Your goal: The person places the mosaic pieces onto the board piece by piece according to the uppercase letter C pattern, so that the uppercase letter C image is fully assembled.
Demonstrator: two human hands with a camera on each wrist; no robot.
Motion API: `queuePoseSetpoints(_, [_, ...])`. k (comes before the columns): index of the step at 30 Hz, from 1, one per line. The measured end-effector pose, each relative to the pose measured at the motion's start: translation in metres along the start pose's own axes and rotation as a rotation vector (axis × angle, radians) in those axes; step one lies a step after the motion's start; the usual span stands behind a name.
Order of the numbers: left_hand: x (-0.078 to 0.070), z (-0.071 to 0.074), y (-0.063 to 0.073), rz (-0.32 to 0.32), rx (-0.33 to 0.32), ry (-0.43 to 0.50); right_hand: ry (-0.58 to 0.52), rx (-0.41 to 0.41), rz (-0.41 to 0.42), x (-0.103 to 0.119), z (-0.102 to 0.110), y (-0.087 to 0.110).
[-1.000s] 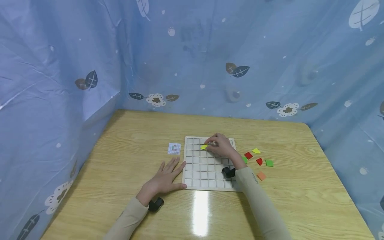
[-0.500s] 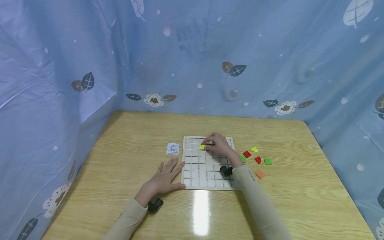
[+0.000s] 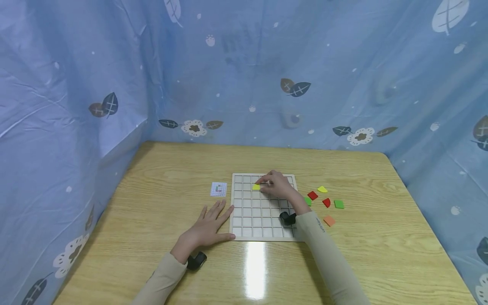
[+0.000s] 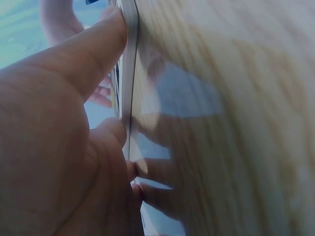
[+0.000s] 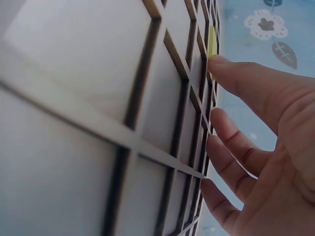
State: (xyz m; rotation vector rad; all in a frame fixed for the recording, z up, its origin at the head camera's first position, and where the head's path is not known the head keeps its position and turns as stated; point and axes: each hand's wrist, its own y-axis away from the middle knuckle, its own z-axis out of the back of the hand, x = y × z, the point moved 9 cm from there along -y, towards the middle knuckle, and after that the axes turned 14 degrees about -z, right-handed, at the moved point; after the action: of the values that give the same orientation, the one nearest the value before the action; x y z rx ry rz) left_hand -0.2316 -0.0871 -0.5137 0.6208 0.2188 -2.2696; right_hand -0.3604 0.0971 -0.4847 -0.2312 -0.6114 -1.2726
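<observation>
A white grid board (image 3: pixel 247 233) with raised dividers lies on the table. My right hand (image 3: pixel 280 186) is over its upper part, thumb and index finger pinching a small yellow tile (image 3: pixel 256 187) at a cell near the far left. In the right wrist view the thumb touches the yellow tile's edge (image 5: pixel 211 42), and the other fingers reach down to the dividers. Part of the tile is hidden by the fingers. My left hand (image 3: pixel 207 228) lies spread on the table, thumb and index fingertip touching the board's left edge (image 4: pixel 129 64).
A small printed pattern card (image 3: pixel 218 189) lies left of the board. To the right are loose tiles: a yellow one (image 3: pixel 322 189), a red square (image 3: pixel 312 195), a red quarter-round (image 3: pixel 326 203), a green one (image 3: pixel 339 204), an orange one (image 3: pixel 329 220), and another green (image 3: pixel 308 201) partly behind the wrist.
The yellow tile has turned from a slanted position to line up with the grid, under the right fingers. The left hand stays at the board's edge. The head view has shifted slightly.
</observation>
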Motion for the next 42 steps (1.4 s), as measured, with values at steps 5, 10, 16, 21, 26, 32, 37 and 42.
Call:
queuePoseSetpoints(5, [0.004, -0.003, -0.001, 0.012, 0.001, -0.006, -0.047, 0.01, 0.021, 0.001, 0.002, 0.006])
queuePoseSetpoints(10, [0.007, -0.005, -0.001, 0.026, 0.013, -0.008, -0.085, -0.01, 0.057, -0.002, 0.007, 0.012])
queuePoseSetpoints(16, [0.003, -0.001, -0.001, -0.014, -0.02, 0.007, -0.091, -0.072, 0.112, -0.008, 0.018, 0.02])
queuePoseSetpoints(21, [0.004, -0.004, -0.001, -0.014, -0.007, -0.017, -0.131, -0.07, 0.091, -0.017, 0.026, 0.029])
queuePoseSetpoints(26, [0.002, -0.002, -0.001, -0.004, 0.002, -0.003, -0.153, -0.087, 0.075, -0.028, 0.034, 0.036])
queuePoseSetpoints(32, [0.001, 0.0, -0.001, 0.016, 0.021, -0.003, -0.12, -0.107, 0.051, -0.045, 0.042, 0.043])
queuePoseSetpoints(37, [0.001, 0.0, -0.001, 0.032, 0.045, -0.015, -0.105, -0.107, 0.074, -0.056, 0.047, 0.051])
queuePoseSetpoints(42, [0.004, -0.003, -0.001, 0.03, 0.04, -0.019, -0.115, -0.099, 0.097, -0.065, 0.05, 0.06])
